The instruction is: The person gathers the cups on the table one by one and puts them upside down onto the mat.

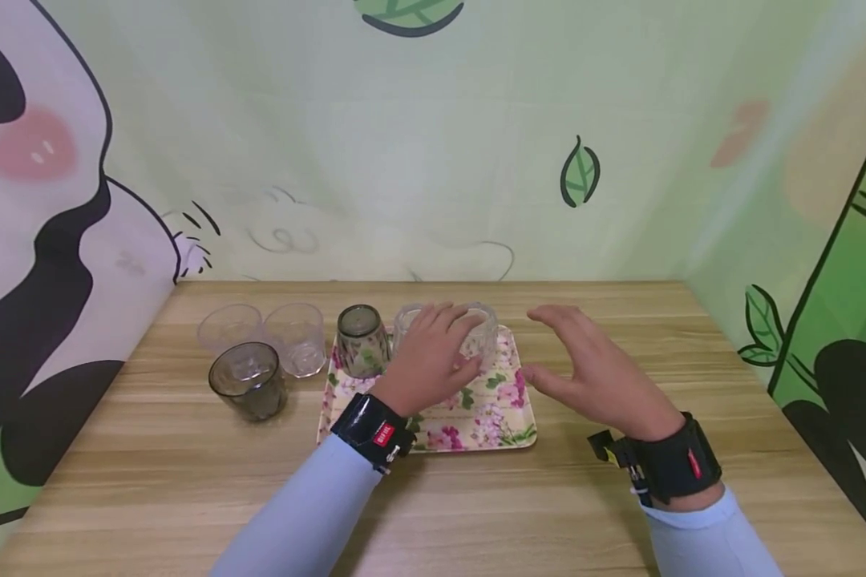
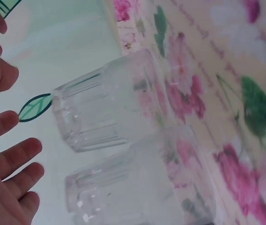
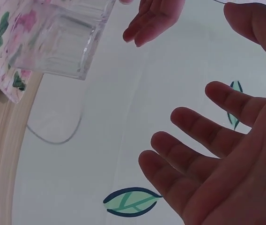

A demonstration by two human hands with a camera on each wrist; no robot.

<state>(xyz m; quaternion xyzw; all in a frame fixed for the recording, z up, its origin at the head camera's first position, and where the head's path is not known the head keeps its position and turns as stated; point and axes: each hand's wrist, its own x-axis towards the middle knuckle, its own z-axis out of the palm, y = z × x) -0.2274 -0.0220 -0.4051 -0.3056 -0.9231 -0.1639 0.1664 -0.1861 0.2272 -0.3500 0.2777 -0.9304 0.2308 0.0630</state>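
Two clear glasses stand upside down side by side on a flower-patterned tray (image 1: 487, 417); the right one (image 1: 486, 332) shows past my left fingers. My left hand (image 1: 429, 357) hovers over the pair with its fingers spread, partly hiding them in the head view. In the left wrist view, a gap separates the fingers from the bases of both clear glasses (image 2: 107, 105). A smoky dark glass (image 1: 362, 344), also inverted, is on the tray's back left. Beyond the tray's right edge, my right hand (image 1: 595, 373) is raised, thumb and fingers apart, holding nothing.
Left of the tray, a dark glass (image 1: 248, 385) stands upright on the wooden table (image 1: 512, 513). Behind it are two clear ones, a wide glass (image 1: 224, 324) and a narrower glass (image 1: 299, 340). A printed cloth wall (image 1: 433, 160) rises at the table's back edge.
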